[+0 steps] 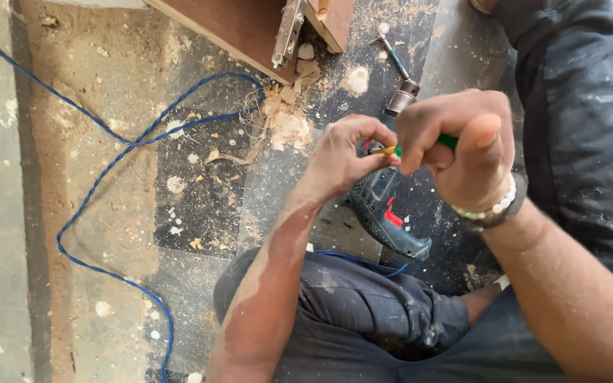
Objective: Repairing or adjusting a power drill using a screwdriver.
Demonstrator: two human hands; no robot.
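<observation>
Right hand (462,152) fisted around green screwdriver (420,147); left hand (342,159) pinches its tip — keep shaft straight, press steadily, drill (384,209) lying just beneath.

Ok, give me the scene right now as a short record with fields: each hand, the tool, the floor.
left hand: fingers pinched at the yellow tip of the screwdriver
right hand: fist closed on the green-handled screwdriver
drill: blue-green, lying on the floor under both hands, chuck with bit pointing away
cable: blue, twisted, looping over the floor
floor: dark tiles, sawdust and wood shavings
wood panel: brown, at top edge, metal fitting attached
</observation>
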